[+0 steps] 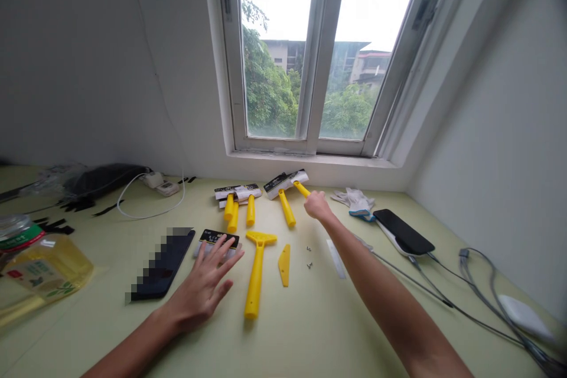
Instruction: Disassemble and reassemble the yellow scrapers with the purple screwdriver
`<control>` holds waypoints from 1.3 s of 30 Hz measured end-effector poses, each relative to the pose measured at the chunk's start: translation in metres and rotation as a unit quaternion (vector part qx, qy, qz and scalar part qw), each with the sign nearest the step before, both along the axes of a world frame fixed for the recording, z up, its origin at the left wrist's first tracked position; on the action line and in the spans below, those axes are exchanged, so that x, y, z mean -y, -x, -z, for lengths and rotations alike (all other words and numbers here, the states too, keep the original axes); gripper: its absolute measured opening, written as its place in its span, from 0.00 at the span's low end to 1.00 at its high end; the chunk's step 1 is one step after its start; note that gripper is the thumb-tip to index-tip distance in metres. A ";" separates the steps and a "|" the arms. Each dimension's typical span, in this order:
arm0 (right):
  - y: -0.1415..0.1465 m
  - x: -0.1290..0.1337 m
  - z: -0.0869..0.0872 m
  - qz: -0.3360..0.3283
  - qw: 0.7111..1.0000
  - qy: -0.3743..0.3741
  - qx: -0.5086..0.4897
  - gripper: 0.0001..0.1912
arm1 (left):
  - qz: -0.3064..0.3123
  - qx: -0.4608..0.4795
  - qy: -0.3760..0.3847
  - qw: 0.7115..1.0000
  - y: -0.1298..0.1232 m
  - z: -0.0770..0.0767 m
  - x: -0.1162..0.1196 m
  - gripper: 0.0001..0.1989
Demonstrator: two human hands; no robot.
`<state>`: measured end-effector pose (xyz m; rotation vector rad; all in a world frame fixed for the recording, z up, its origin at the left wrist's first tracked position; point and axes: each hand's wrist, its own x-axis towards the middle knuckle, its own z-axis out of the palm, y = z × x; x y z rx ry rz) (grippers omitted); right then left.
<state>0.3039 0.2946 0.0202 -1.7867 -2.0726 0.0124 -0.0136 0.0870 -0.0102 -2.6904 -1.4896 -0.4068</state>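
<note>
My right hand [317, 205] is closed around the handle of a yellow scraper [301, 188] near the window. Its head is wrapped in a black-and-white sleeve. My left hand [204, 283] lies with its fingers spread over a black-and-clear package [215, 241], partly covering it. Between my arms lies a bare yellow scraper handle [254, 277], its wide end away from me. Beside it are a flat yellow plate [284, 266], a few small screws [309, 265] and a thin pale strip [335, 259]. Another sleeved scraper [287, 208] rests left of my right hand.
Several sleeved scrapers [239, 204] lie at the back. To the left are a dark phone-like slab [166, 266], partly pixelated, and an oil bottle [44, 266]. White gloves [355, 201], a black phone [405, 231] and cables [481, 286] are on the right. The window wall bounds the table.
</note>
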 end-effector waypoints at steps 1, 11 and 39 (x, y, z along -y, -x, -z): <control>-0.006 0.005 -0.003 0.024 1.000 0.004 -0.014 0.16 | 0.004 0.023 -0.012 1.000 -0.003 -0.002 0.000 0.26; -0.036 0.112 -0.020 0.031 0.992 -0.022 -0.118 0.18 | -0.024 0.502 0.211 0.838 -0.110 -0.054 -0.049 0.23; -0.029 0.085 -0.023 -0.190 0.788 0.192 -0.553 0.17 | -0.011 0.704 0.473 0.530 -0.168 -0.034 -0.053 0.18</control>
